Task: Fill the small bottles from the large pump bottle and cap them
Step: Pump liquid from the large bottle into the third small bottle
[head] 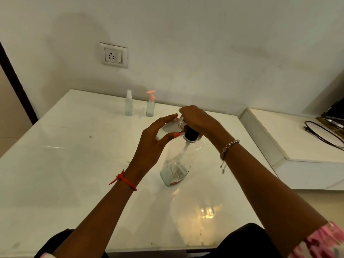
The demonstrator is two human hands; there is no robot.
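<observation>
A large clear pump bottle (176,164) with a black collar (191,134) stands on the white table (74,164); a little liquid lies at its bottom. My right hand (199,120) rests on top of the pump head, fingers curled over it. My left hand (154,144) holds a small clear bottle (170,127) between thumb and fingers, right beside the pump spout. At the back of the table stand a small spray bottle (128,103) with a clear cap and a small bottle with a pink pump (150,104).
The table meets a white wall with a power socket (114,55). A lower white counter (297,146) on the right carries a black cable (323,135) and a dark device. My knees show at the table's near edge.
</observation>
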